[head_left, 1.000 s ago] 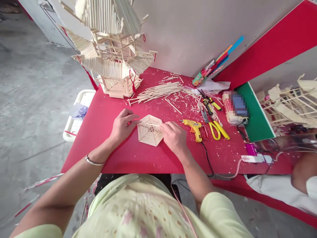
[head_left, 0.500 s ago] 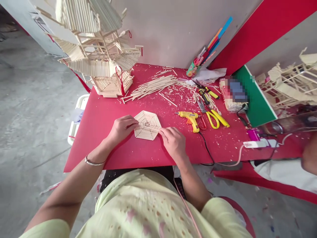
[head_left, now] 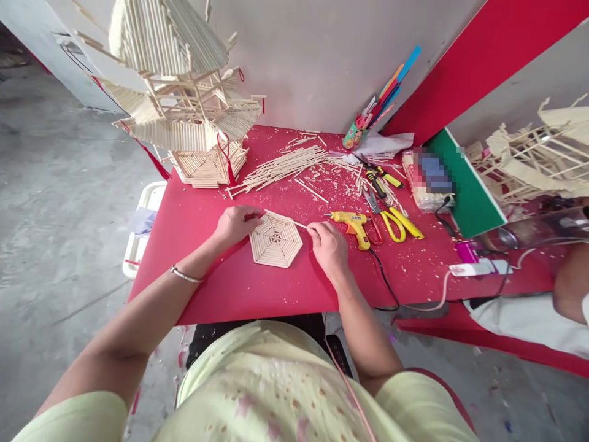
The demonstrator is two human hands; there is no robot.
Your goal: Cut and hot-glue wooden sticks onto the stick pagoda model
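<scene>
A hexagonal panel [head_left: 276,253] of thin wooden sticks, laid in nested rings around a small spoked centre, lies flat on the red table. Along its far edge runs a single thin wooden stick [head_left: 298,224], sticking out past the panel's right corner. My right hand [head_left: 329,247] is closed, pinching the right end of that stick between thumb and fingertips. At the panel's far left corner, my left hand [head_left: 234,224] is closed too, its fingertips at the stick's left end.
A tiered stick-built pagoda [head_left: 184,129] with red tassels stands at the back left. Loose sticks [head_left: 285,166] and scraps lie behind the panel. To the right are a yellow glue gun [head_left: 352,227], yellow-handled pliers [head_left: 393,222], a power strip [head_left: 478,268] and a person's arm [head_left: 573,279].
The stick has moved from across the panel's middle to its far edge, with both hands shifting away from me. My right hand has also moved slightly right.
</scene>
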